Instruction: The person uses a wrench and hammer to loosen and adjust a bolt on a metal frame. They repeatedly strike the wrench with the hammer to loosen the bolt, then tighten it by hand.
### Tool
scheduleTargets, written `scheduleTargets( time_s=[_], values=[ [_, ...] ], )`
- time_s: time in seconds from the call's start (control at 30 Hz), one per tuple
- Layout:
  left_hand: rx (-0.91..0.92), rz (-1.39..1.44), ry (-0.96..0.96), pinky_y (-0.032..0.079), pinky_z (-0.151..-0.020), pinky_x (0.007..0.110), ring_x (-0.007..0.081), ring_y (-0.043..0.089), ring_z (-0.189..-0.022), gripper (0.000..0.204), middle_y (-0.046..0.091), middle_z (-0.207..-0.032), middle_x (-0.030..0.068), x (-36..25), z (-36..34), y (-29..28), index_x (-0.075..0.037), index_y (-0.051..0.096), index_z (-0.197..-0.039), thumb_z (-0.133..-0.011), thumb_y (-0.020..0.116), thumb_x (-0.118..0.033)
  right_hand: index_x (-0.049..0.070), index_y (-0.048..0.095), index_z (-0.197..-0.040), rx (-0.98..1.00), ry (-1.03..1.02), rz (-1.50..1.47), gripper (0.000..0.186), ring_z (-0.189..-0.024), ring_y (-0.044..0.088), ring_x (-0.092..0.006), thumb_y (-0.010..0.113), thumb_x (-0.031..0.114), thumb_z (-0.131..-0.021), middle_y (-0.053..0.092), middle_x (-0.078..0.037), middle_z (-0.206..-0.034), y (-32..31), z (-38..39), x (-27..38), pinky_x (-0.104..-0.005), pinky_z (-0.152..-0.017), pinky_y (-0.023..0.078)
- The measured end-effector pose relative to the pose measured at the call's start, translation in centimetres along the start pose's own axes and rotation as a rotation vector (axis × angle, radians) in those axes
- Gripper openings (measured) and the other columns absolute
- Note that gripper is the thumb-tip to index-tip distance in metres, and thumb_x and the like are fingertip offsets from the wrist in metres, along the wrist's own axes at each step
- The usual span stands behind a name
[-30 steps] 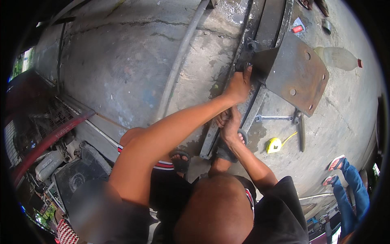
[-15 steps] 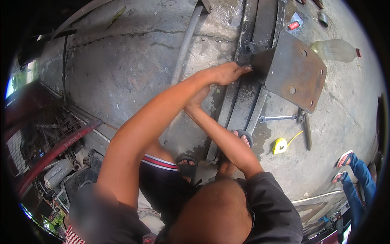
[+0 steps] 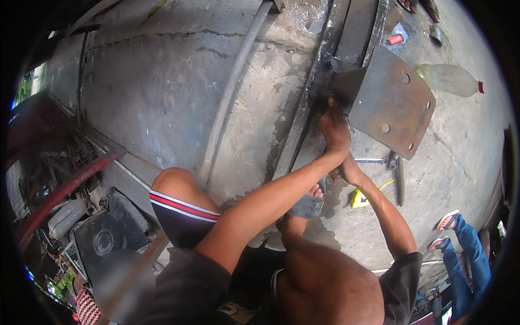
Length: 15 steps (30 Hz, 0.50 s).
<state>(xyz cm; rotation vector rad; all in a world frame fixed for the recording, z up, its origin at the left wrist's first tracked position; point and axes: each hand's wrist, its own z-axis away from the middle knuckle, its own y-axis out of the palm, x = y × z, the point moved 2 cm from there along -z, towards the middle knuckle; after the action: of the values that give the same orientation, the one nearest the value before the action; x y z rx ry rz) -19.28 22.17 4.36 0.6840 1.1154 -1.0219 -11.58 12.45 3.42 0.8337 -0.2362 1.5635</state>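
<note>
My left hand [image 3: 334, 130] reaches to the inner side of a rusty steel bracket [image 3: 392, 103] with several holes. Its fingers are closed, pointing at the bracket's inner plate, and what they hold is hidden. Behind and below the left wrist, my right hand [image 3: 348, 171] is closed, its fingers mostly covered by my left forearm; I cannot make out what is in it. The bracket stands on a dark steel beam [image 3: 355, 35] lying on the floor. A bolt [image 3: 330, 64] shows beside the bracket's inner plate.
A wrench [image 3: 372, 160], a dark bar-handled tool [image 3: 401, 181] and a yellow tape measure [image 3: 359, 199] lie at right. A bottle [image 3: 450, 80] lies beyond the bracket. A grey pipe [image 3: 233, 92] runs along the left. Another person's legs [image 3: 470, 252] stand at far right.
Both hands have swung from the left of the beam to the right and nearer to me, by the bracket's near side. My left knee has shifted left.
</note>
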Motion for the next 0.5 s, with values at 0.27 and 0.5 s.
scheduleTargets(
  time_s=[0.27,0.5],
  values=[
    [0.242,-0.064,-0.149,0.043,-0.071,0.045,0.0293,0.051,-0.069,0.070,0.056,-0.071,0.0220,-2.6,-0.8,-1.5,0.007,0.060,-0.091,-0.106,0.029,-0.054,0.009,0.039,-0.069,-0.289,0.045,-0.405,0.060,-0.038,0.033,-0.0099,0.032,0.058,-0.102,0.036,0.001,-0.052,6.0,1.0,1.1,-0.0271,-0.036,0.025],
    [0.382,-0.295,-0.201,0.044,-0.076,0.050,0.0480,0.062,-0.081,0.076,0.063,-0.082,0.0309,-4.5,-2.4,-3.8,0.009,0.062,-0.097,-0.105,0.027,-0.058,0.009,0.039,-0.073,-0.318,0.070,-0.733,0.053,-0.035,0.029,-0.0088,0.035,0.052,-0.104,0.032,0.002,-0.052,11.6,1.7,5.1,-0.0241,-0.034,0.021]
  ],
)
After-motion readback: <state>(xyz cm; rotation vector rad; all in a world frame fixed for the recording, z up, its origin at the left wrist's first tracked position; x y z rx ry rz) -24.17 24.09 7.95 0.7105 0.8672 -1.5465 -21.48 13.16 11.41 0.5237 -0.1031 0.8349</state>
